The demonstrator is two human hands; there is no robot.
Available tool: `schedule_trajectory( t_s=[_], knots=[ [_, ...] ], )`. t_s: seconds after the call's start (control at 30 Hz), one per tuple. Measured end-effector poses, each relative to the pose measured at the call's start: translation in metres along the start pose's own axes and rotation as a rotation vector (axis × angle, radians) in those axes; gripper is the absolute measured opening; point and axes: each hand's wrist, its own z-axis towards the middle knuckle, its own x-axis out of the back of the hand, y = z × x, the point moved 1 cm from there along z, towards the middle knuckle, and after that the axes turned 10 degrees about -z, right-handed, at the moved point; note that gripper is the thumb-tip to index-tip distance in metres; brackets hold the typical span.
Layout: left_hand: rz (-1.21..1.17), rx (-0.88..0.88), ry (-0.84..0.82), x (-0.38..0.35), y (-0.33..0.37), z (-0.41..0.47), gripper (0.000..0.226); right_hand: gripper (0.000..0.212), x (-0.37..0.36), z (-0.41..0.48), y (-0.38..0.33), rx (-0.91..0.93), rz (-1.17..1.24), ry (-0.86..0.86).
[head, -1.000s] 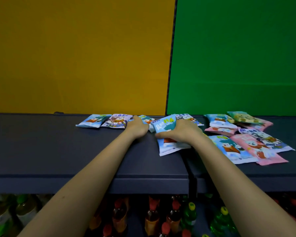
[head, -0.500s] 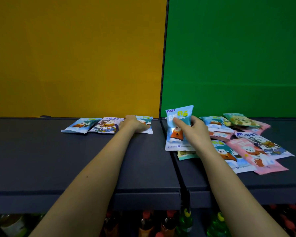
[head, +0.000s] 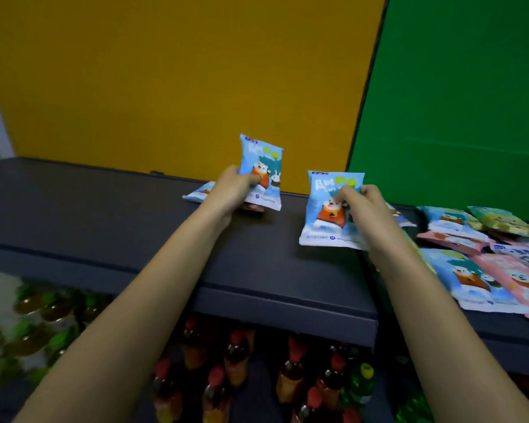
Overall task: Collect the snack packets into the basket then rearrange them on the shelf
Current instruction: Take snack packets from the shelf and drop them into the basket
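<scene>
One flat packet (head: 197, 193) lies half hidden behind the left hand (head: 231, 190).

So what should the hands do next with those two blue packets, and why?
Probably set the left packet on the dark shelf and let go. The left hand grips it upright and the right hand grips the right packet, so both are full, and a loose pile of packets waits at the right.
</scene>
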Motion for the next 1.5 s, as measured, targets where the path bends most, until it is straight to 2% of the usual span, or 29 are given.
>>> schedule_trajectory(
  t_s=[0.03, 0.17, 0.27, 0.4, 0.5, 0.67, 0.83, 0.87, 1.0, 1.13, 1.27, 1.5],
  knots=[
    [-0.011, -0.033, 0.037, 0.023, 0.003, -0.013, 0.015, 0.015, -0.014, -0.006, -0.011, 0.011, 0.038, -0.051],
    [-0.008, -0.123, 0.253, 0.135, 0.009, -0.082, 0.009, 0.017, -0.083, -0.04, -0.051, 0.029, 0.178, -0.25],
    [0.009, -0.151, 0.469, 0.228, 0.006, -0.146, 0.015, 0.021, -0.145, -0.076, -0.076, 0.073, 0.237, -0.408],
    [0.03, -0.143, 0.771, 0.34, -0.009, -0.245, 0.011, 0.026, -0.242, -0.144, -0.104, 0.104, 0.291, -0.66],
    [0.065, -0.083, 0.966, 0.41, -0.027, -0.319, 0.017, 0.03, -0.322, -0.212, -0.116, 0.082, 0.308, -0.887],
    [0.043, 0.076, 1.199, 0.51, -0.064, -0.437, 0.022, 0.036, -0.444, -0.341, -0.118, 0.02, 0.261, -1.215],
    [-0.028, 0.214, 1.373, 0.569, -0.109, -0.526, 0.014, 0.036, -0.534, -0.453, -0.099, -0.036, 0.214, -1.415],
    [-0.045, 0.239, 1.391, 0.576, -0.117, -0.539, 0.009, 0.035, -0.549, -0.471, -0.092, -0.043, 0.195, -1.451],
    [-0.151, 0.38, 1.474, 0.602, -0.168, -0.581, 0.03, 0.038, -0.604, -0.534, -0.057, -0.045, 0.067, -1.584],
    [-0.251, 0.477, 1.532, 0.622, -0.246, -0.611, 0.023, 0.035, -0.653, -0.577, 0.0, -0.095, -0.089, -1.657],
    [-0.326, 0.55, 1.541, 0.647, -0.355, -0.636, 0.013, 0.034, -0.708, -0.614, 0.084, -0.121, -0.26, -1.713],
    [-0.458, 0.685, 1.518, 0.682, -0.57, -0.677, 0.015, 0.033, -0.798, -0.676, 0.27, -0.139, -0.436, -1.726]
  ],
)
